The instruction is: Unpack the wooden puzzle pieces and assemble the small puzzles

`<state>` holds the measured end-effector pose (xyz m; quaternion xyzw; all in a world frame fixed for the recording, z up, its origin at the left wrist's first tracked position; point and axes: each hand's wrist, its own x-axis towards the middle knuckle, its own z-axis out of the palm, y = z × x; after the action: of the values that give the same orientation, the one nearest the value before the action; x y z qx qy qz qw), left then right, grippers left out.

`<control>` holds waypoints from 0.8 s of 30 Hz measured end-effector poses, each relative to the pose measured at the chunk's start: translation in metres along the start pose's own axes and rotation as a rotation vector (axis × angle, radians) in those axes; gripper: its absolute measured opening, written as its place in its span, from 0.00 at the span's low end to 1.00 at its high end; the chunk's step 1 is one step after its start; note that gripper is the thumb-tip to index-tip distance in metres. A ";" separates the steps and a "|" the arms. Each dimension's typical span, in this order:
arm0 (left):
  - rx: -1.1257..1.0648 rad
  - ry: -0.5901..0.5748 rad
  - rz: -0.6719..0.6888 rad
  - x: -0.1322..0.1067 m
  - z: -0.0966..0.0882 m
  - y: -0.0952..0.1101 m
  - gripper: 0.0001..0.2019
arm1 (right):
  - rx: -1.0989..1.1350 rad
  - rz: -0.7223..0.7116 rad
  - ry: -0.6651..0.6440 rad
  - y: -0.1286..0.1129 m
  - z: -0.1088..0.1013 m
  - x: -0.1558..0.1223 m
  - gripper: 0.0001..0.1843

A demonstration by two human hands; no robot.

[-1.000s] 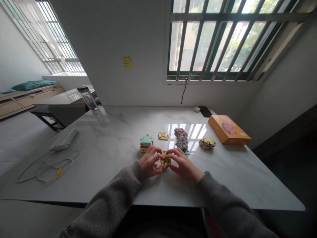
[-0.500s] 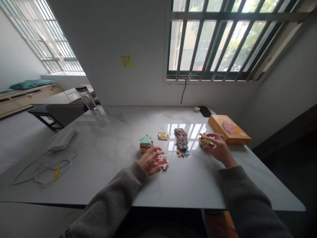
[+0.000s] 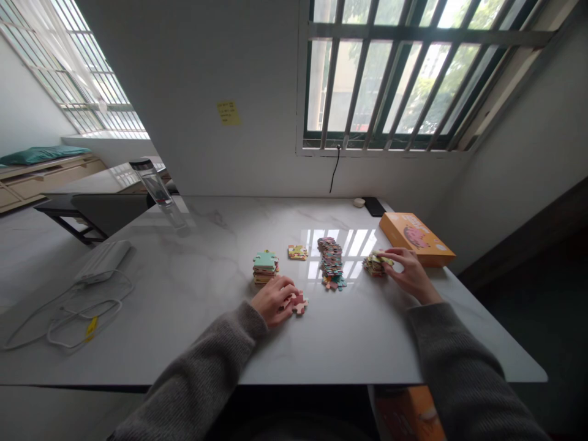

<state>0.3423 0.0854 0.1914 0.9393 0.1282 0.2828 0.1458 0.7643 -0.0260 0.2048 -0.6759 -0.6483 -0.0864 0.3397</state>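
My left hand (image 3: 274, 301) rests on the table with its fingers bent down over pink jigsaw puzzle pieces (image 3: 300, 302), partly covering them. Just beyond it stands a neat stack of puzzle pieces (image 3: 265, 267) topped by a mint-green one. My right hand (image 3: 408, 273) pinches a yellow-green puzzle piece (image 3: 384, 260) at the top of a low, uneven pile (image 3: 373, 266). Between the hands, a long leaning row of puzzle pieces (image 3: 331, 257) lies on the table, a few loose ones at its near end. A small yellow set of pieces (image 3: 297, 252) sits farther back.
An orange box (image 3: 416, 239) stands beyond my right hand, with a black phone (image 3: 374, 207) and a small white object (image 3: 359, 203) behind. At left are a white power strip (image 3: 103, 263) with a looped cable and a clear bottle (image 3: 152, 184).
The view has turned slightly right. My left fingers have come closer together over the pink pieces. My right fingers have shifted on the yellow-green pile, uncovering more of it.
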 end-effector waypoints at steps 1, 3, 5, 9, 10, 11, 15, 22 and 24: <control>-0.010 -0.003 0.001 0.000 0.000 0.000 0.13 | 0.000 0.002 -0.008 -0.001 0.000 0.000 0.18; -0.032 -0.007 0.004 0.000 0.000 0.000 0.14 | -0.003 0.012 -0.029 -0.002 0.002 0.000 0.18; -0.057 -0.013 0.002 0.000 0.000 0.000 0.14 | -0.004 0.024 -0.047 -0.001 0.003 0.000 0.18; -0.104 -0.061 -0.029 -0.001 0.000 0.004 0.15 | -0.037 0.027 -0.009 -0.006 0.006 0.000 0.16; -0.109 -0.072 -0.036 -0.001 -0.001 0.004 0.16 | -0.054 0.022 0.031 -0.011 0.006 0.000 0.16; -0.108 -0.081 -0.040 -0.001 -0.002 0.005 0.17 | -0.070 0.015 0.077 -0.018 0.007 0.000 0.15; -0.079 -0.098 -0.051 -0.003 -0.003 0.005 0.21 | -0.066 -0.065 0.215 -0.059 0.014 0.000 0.10; -0.056 -0.108 -0.057 -0.006 0.000 0.000 0.24 | 0.082 -0.297 0.047 -0.129 0.040 -0.005 0.10; -0.046 -0.099 -0.050 -0.006 0.001 0.000 0.24 | 0.122 -0.330 -0.009 -0.140 0.045 -0.007 0.10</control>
<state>0.3382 0.0830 0.1882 0.9451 0.1379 0.2350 0.1803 0.6179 -0.0158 0.2154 -0.5387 -0.7561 -0.0987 0.3584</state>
